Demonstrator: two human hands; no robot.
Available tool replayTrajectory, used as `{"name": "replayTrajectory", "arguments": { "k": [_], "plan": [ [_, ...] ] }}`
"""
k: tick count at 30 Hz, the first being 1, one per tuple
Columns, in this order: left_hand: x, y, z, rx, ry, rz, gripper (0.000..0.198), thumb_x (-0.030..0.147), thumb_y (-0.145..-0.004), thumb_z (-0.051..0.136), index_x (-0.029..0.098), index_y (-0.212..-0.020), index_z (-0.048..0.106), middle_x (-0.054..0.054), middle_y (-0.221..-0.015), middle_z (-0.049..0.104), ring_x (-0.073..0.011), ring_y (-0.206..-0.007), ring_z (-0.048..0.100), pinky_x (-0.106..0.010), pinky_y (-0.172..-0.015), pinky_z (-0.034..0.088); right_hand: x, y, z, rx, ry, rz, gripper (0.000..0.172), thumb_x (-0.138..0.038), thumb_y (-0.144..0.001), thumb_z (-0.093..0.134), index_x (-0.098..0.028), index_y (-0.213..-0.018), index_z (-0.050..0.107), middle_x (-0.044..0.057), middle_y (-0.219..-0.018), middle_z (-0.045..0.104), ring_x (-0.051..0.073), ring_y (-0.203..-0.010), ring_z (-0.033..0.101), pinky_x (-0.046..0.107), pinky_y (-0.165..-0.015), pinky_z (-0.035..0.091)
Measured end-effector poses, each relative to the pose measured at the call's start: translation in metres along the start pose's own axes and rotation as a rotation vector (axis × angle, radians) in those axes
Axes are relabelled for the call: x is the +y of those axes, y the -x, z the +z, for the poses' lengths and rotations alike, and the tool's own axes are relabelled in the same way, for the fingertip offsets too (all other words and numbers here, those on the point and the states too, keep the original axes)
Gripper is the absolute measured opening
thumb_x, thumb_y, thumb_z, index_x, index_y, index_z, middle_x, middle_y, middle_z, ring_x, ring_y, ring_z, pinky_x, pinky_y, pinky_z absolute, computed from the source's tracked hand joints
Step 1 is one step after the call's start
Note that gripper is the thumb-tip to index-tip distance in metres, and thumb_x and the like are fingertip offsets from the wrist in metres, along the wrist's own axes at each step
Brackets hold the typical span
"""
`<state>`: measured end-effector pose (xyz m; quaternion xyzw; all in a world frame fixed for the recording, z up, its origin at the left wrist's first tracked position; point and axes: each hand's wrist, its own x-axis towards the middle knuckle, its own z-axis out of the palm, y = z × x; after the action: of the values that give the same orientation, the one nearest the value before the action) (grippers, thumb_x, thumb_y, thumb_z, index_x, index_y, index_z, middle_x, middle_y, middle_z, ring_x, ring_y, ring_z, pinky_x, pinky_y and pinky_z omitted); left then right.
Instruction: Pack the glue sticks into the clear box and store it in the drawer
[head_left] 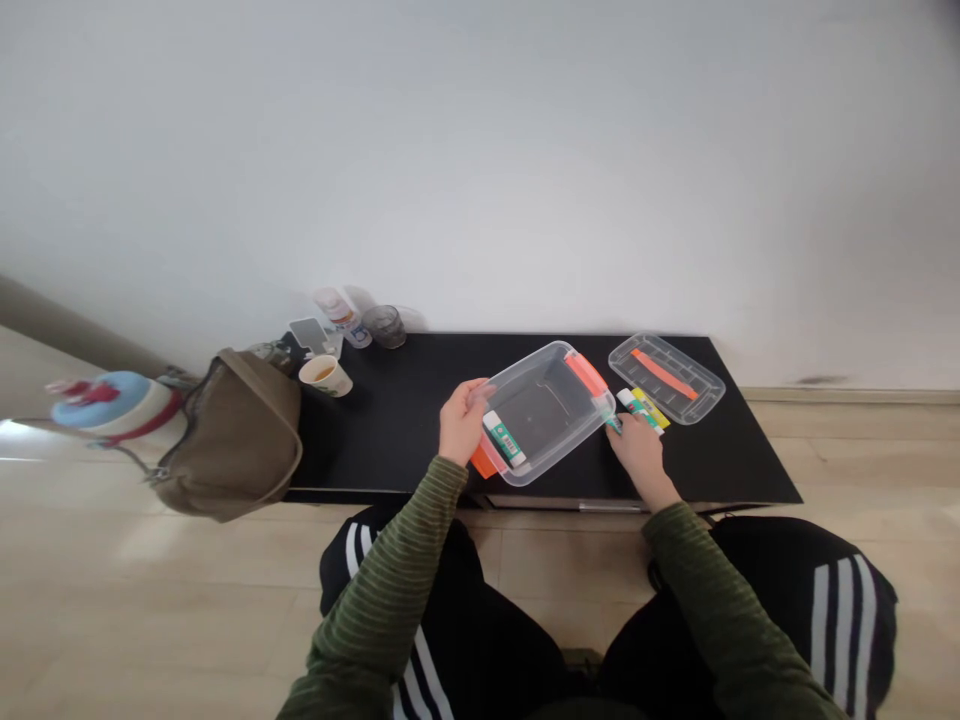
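My left hand (462, 420) grips the left end of a clear plastic box (544, 400) with orange latches, tilted over the black table. Inside the box, near its left end, lies a green and white glue stick (505, 440). Close to the box's right end, my right hand (637, 452) has its fingers closed around a small green and white stick (613, 423), mostly hidden. Just beyond those fingers are another green and white stick (634, 403) and a yellow one (651, 408). The clear lid (675, 380) with an orange strip rests flat behind them.
On the black table (435, 390), a paper cup (325, 375) of drink stands at the left, with a dark glass (385, 326), a white-pink bottle (343, 318) and a small mirror-like stand behind it. A brown bag (232, 440) sits at the left end, beside a blue-topped container (112, 405).
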<state>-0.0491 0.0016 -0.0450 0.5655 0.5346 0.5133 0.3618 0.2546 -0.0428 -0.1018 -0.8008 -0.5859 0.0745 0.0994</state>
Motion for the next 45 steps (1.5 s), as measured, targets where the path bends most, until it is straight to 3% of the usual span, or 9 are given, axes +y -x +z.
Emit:
{"name": "replayTrajectory", "arguments": {
  "k": [3,7,11,13,16,20,25,34,45],
  "plan": [
    [-0.001,0.000,0.000,0.004,-0.017,0.009,0.032,0.015,-0.079,0.053,0.020,-0.107,0.068,-0.005,-0.107,0.072,-0.0199,-0.101,0.066,-0.035,-0.097,0.048,0.009,0.003,-0.002,0.056,-0.147,0.014,0.036,-0.040,-0.089,0.051,-0.014,-0.105,0.071,0.015,-0.098,0.069,0.025,-0.086,0.065,0.032,-0.072,0.046],
    [0.001,0.002,0.000,0.014,-0.041,0.019,0.033,0.013,-0.079,0.051,0.020,-0.107,0.068,-0.005,-0.106,0.072,-0.0200,-0.099,0.066,-0.035,-0.095,0.048,0.018,0.016,-0.021,0.283,-0.462,0.112,0.051,-0.055,-0.084,0.054,-0.014,-0.108,0.072,0.007,-0.073,0.068,0.021,-0.068,0.061,0.030,-0.067,0.046],
    [0.008,0.006,0.001,0.012,-0.046,0.021,0.038,0.010,-0.077,0.049,0.019,-0.108,0.067,-0.004,-0.105,0.072,-0.0197,-0.099,0.066,-0.035,-0.096,0.048,-0.003,0.027,-0.060,0.449,-0.780,0.091,0.059,-0.060,-0.082,0.058,-0.013,-0.116,0.069,0.008,-0.084,0.071,0.019,-0.069,0.061,0.030,-0.067,0.047],
    [0.012,0.008,0.002,0.014,-0.052,0.026,0.038,0.010,-0.076,0.049,0.020,-0.108,0.067,-0.003,-0.105,0.072,-0.0195,-0.099,0.066,-0.034,-0.096,0.048,-0.025,0.029,-0.078,0.367,-0.853,-0.026,0.056,-0.057,-0.082,0.059,-0.015,-0.117,0.068,0.008,-0.091,0.072,0.019,-0.072,0.062,0.030,-0.068,0.048],
    [0.015,0.009,0.003,0.014,-0.074,0.045,0.040,0.009,-0.075,0.048,0.020,-0.108,0.067,-0.003,-0.106,0.071,-0.0193,-0.099,0.065,-0.033,-0.095,0.048,-0.062,0.028,-0.091,0.143,-0.770,-0.192,0.042,-0.048,-0.081,0.063,-0.017,-0.107,0.072,0.005,-0.081,0.072,0.018,-0.067,0.061,0.029,-0.066,0.048],
    [0.017,0.010,0.004,0.006,-0.106,0.066,0.040,0.008,-0.076,0.047,0.019,-0.109,0.067,-0.003,-0.106,0.072,-0.0192,-0.097,0.065,-0.032,-0.093,0.048,-0.100,0.020,-0.084,-0.134,-0.534,-0.310,0.026,-0.037,-0.080,0.063,-0.021,-0.097,0.073,0.004,-0.088,0.074,0.019,-0.078,0.066,0.028,-0.074,0.048],
    [0.019,0.011,0.004,-0.015,-0.139,0.077,0.040,0.007,-0.076,0.046,0.019,-0.110,0.066,-0.003,-0.106,0.071,-0.0182,-0.097,0.065,-0.031,-0.092,0.048,-0.128,0.008,-0.065,-0.347,-0.099,-0.336,0.026,-0.039,-0.084,0.058,-0.020,-0.095,0.073,0.008,-0.099,0.074,0.023,-0.098,0.067,0.027,-0.079,0.047],
    [0.021,0.014,0.005,-0.024,-0.141,0.081,0.043,0.005,-0.076,0.045,0.020,-0.111,0.065,-0.002,-0.107,0.072,-0.0172,-0.098,0.066,-0.029,-0.092,0.049,-0.161,0.007,-0.049,-0.517,0.112,-0.333,0.032,-0.035,-0.083,0.060,-0.016,-0.107,0.071,0.016,-0.110,0.071,0.029,-0.103,0.067,0.033,-0.077,0.051],
    [0.019,0.015,0.005,-0.032,-0.157,0.093,0.043,0.005,-0.077,0.045,0.021,-0.112,0.065,-0.002,-0.108,0.072,-0.0182,-0.099,0.066,-0.032,-0.095,0.048,-0.163,0.009,-0.044,-0.571,0.126,-0.343,0.025,-0.025,-0.083,0.063,-0.017,-0.105,0.073,0.015,-0.109,0.072,0.026,-0.100,0.068,0.031,-0.078,0.051]
  ]
}}
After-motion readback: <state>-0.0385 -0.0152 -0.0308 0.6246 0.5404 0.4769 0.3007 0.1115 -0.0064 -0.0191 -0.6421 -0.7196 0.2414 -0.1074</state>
